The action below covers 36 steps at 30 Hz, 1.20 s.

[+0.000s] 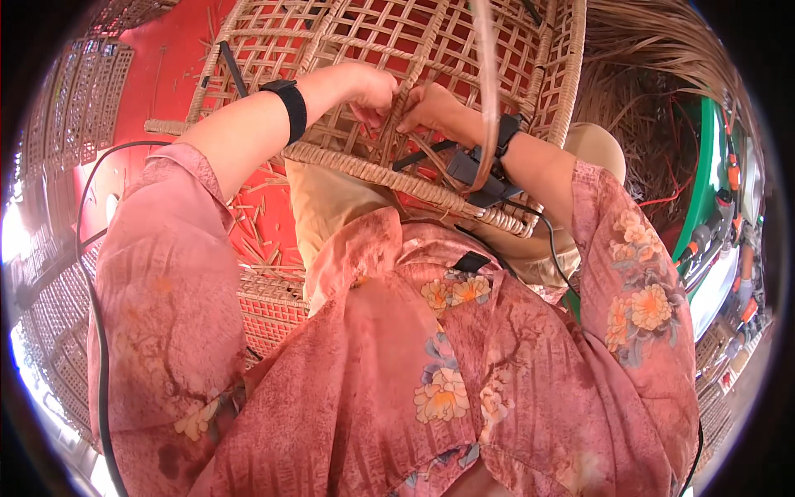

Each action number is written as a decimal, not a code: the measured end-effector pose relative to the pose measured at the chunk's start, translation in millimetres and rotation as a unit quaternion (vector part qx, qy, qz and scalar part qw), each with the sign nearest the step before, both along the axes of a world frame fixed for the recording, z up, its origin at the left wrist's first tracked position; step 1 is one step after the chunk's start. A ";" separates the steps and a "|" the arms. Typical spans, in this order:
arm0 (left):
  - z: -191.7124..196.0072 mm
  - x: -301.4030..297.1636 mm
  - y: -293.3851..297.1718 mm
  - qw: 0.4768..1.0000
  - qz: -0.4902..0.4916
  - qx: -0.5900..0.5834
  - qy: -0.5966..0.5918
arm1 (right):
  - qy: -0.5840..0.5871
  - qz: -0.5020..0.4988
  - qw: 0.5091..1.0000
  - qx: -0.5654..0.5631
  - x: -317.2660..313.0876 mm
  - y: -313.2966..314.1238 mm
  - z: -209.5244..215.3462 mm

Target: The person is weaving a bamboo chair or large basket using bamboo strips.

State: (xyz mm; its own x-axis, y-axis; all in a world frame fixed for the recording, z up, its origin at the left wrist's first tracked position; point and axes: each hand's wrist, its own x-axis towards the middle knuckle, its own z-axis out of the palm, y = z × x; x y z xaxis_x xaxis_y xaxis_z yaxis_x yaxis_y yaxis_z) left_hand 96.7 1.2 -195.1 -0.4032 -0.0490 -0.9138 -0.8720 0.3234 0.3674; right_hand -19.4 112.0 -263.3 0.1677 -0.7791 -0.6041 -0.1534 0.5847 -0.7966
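Across my lap lies a woven wicker panel (348, 166) with an open lattice of tan strands and thick wrapped rims. My left hand (377, 93) and my right hand (431, 109) meet close together over the lattice, at a wrapped rib running through it. The left fingers curl and press at the strands; the right fingers pinch beside them, on what seems a woven strand. A long pale flat strip (489, 91) hangs past my right wrist, blurred near its top. Black bands circle both wrists, and a dark box-shaped device (480, 174) sits by the right one.
Red flooring (166, 58) shows around the panel, with cut wicker scraps (261, 219) scattered on it. More woven panels (70, 116) stand at the left. At the right are a heap of dry strands (646, 50) and a green-rimmed container (704, 174). Black cables (87, 248) run along my arms.
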 end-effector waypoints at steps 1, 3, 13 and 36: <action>-2.3 4.6 -2.0 1.000 0.013 0.006 -0.002 | -0.037 -0.014 0.999 0.008 2.5 0.1 3.6; -6.1 7.3 -2.5 1.000 0.023 0.006 -0.001 | -0.147 -0.045 0.985 0.077 2.9 -1.9 20.2; -3.1 12.1 -4.2 0.999 0.044 0.029 -0.011 | -0.256 -0.103 0.953 0.127 -0.9 3.2 34.6; 31.8 38.4 1.3 0.983 -0.150 -0.016 0.109 | -0.275 -0.115 0.944 0.144 3.1 2.5 28.4</action>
State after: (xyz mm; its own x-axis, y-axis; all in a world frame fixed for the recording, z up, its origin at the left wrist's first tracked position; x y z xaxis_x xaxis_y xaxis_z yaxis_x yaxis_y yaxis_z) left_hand 135.1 2.5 -163.2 -0.5894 0.0748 -0.8044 -0.6377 0.5682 0.5201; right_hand -16.4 114.5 -234.8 0.3633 -0.6503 -0.6672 0.3946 0.7561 -0.5221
